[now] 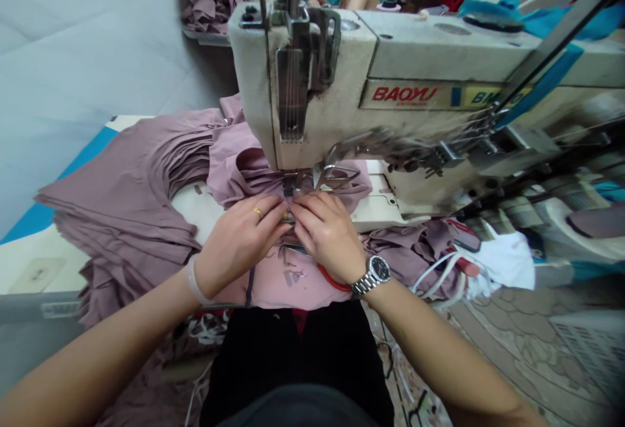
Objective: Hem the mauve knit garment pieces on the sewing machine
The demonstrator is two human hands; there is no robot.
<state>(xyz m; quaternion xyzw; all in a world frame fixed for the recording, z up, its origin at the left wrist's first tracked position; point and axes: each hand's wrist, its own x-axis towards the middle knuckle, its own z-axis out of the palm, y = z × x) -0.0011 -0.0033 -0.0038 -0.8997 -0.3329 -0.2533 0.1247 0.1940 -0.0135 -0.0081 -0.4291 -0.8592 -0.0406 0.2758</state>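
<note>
At the left of the frame, a stack of mauve cloth pieces (122,212) lies folded on the desk (36,275). At centre, my left hand (239,245), ring on one finger, is closed in a pinch on a mauve piece (273,287), just in front of the presser foot (291,181). My right hand (327,235), watch at the wrist, pinches the same piece, its fingertips nearly meeting the left's. Above and to the right stands the sewing machine (415,69). Right of my hands, loose pieces (410,251) lie heaped. One piece appears in work at the needle; whether the stack or heap is finished cannot be determined.
</note>
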